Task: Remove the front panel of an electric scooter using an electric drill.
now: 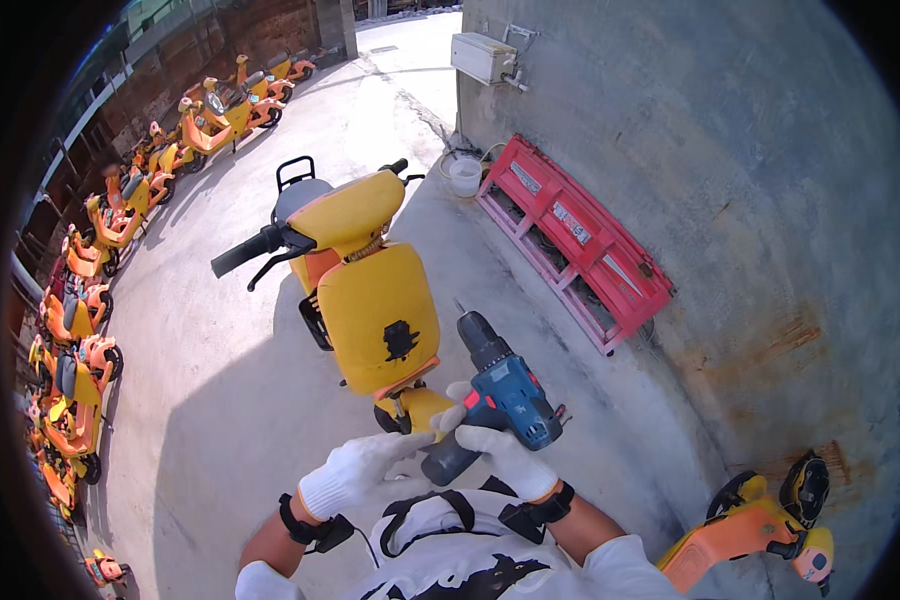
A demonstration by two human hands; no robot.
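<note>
Blue-and-black plastic cordless drill (516, 392), gripped by its black handle (484, 416) in the white-gloved right hand (517, 464) beside a yellow plastic scooter (375, 310), with the white-gloved left hand (358, 473) loosely open alongside, contact unclear. Looked rigid and weighty, best held there. Bore markings too small to read, near a long red frame (598, 254) with white labels (572, 224).
</note>
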